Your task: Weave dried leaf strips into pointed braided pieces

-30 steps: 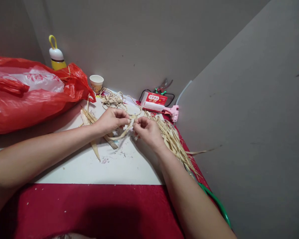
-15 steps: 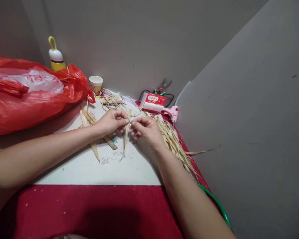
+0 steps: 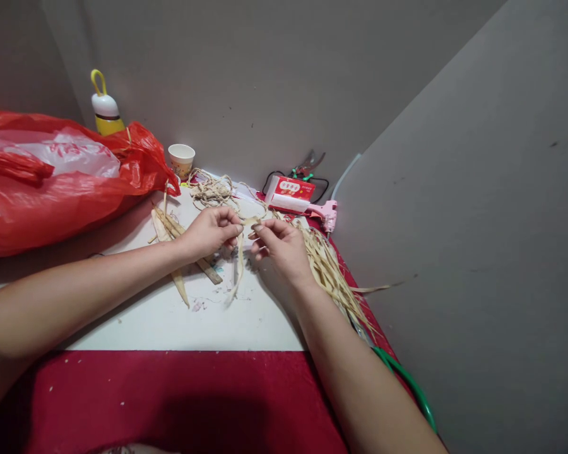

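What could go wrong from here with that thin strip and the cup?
The pale strip, bent between the left hand and the right hand, looks thin; it might crack or split if bent sharply. The cup stands upright close to the bulky red bag; should the bag shift, the cup could tip.

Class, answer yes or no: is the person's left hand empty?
No: the left hand pinches a pale strip, part of which hangs below the hand.
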`<state>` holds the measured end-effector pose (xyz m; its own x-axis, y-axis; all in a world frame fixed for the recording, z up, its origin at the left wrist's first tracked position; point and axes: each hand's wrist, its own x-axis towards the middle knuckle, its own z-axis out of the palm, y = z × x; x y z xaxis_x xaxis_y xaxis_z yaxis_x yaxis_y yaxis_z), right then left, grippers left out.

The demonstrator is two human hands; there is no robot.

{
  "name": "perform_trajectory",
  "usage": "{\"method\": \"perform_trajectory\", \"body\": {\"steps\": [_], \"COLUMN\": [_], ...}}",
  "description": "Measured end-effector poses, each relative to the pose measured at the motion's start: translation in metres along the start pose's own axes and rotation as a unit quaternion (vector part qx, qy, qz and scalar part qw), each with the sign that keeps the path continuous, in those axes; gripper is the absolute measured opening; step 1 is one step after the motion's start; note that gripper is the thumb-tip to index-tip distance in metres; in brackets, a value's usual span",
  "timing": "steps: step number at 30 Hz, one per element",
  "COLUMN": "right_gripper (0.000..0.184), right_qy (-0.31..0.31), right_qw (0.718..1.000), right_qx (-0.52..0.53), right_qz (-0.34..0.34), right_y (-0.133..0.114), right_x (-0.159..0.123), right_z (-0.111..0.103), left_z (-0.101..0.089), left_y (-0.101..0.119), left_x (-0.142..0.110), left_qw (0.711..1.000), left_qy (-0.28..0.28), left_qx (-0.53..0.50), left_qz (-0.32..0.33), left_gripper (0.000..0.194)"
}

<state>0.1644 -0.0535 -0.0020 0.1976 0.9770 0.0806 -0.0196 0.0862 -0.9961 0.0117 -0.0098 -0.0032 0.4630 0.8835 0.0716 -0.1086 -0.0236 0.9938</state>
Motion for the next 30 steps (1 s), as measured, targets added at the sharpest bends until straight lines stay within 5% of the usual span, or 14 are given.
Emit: {"method": "perform_trajectory", "body": {"steps": [8,13,19,30], "right_gripper": [0.037,0.035,0.029,0.036], "right_qy": [-0.005,-0.069,-0.068,-0.035], "right_qw": [0.998,0.996,0.991,0.998], "right_qx": [0.048,-0.040,-0.112,0.029], "right_qz": [0.039,0.044,-0.001,0.046], "right_y": [-0.0002,-0.0006,0.0024,0.0048], "right_x": [-0.0008,-0.0066,-0.0082,-0.0037], "right_z": [0.0020,0.0057,0.0084,0.0053], "left_z": [0.0012,0.0023,0.0025,0.0006], "left_y": [0.0059,0.0035,-0.0002,0.0090], "left_x": [-0.0013,-0.0021,-0.0011,0.0023], "left_qw": [0.999,1.000,0.999,0.992], "left_qy": [0.024,0.026,0.032,0.081], "left_qx": [-0.025,-0.015,0.008,-0.093], "left_qz": [-0.015,0.010,0.043,-0.013], "left_gripper": [0.015,0.015,0.013,0.014]}}
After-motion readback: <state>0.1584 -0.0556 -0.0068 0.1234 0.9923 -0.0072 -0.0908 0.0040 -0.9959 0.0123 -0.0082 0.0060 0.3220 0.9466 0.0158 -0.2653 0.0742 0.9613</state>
